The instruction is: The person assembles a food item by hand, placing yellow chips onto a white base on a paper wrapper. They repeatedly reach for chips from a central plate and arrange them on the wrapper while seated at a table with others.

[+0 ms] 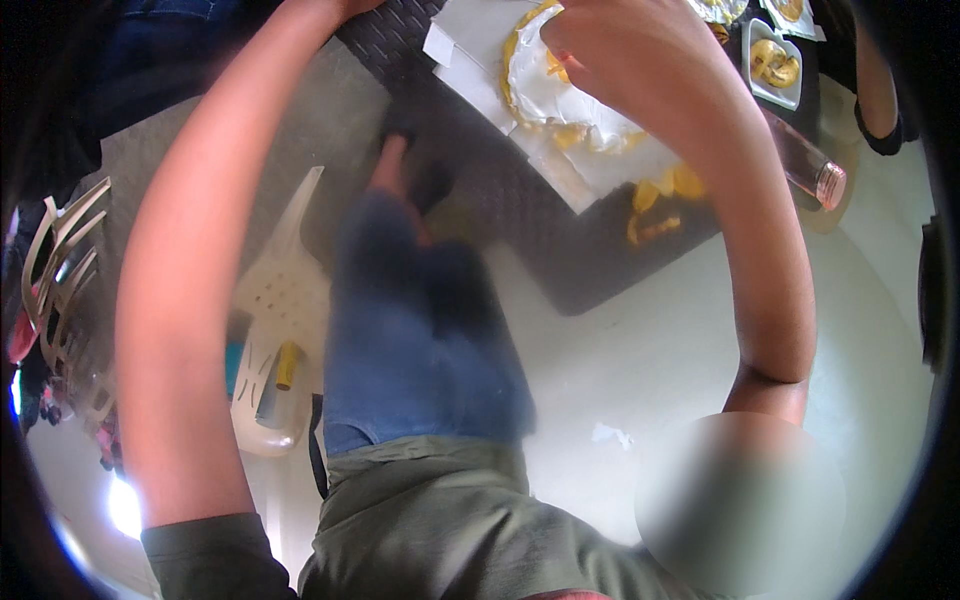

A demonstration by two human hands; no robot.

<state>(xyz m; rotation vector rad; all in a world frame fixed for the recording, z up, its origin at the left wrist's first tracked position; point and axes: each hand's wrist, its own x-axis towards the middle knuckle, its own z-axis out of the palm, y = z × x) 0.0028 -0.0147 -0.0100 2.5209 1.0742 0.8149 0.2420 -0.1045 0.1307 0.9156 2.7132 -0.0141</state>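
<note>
Closest to the camera is the person's own body: an olive green shirt [440, 520] at the bottom, then blue jeans [420, 330] running up to a foot near the dark worktop [560, 250]. A blurred patch sits lower right. Both bare forearms come up from the bottom edge and arc toward the top. Off to the left on the pale floor [650, 350] there's a cream plastic chair [280, 300] with something yellow and teal tucked under it, plus a wire rack [60, 270] at the far left edge. Further out, the worktop carries white paper sheets [590, 160] with a round white plate [545, 85] that has a yellow rim, and yellow food bits are on the plate and scattered over the paper toward the right. The right hand [620, 40] is right over that plate, knuckles to the camera, so I honestly can't tell whether its grip is wide, narrow or holding anything, fingers are hidden. The left hand [330, 8] is basically cut off at the top edge, so no way to tell its grip either. A pinkish clear bottle [805, 165] lies tilted just past the right forearm. At the far top right there's a small white tray [775, 60] with browned pastry pieces, and another person's arm [875, 85] beside it.
</note>
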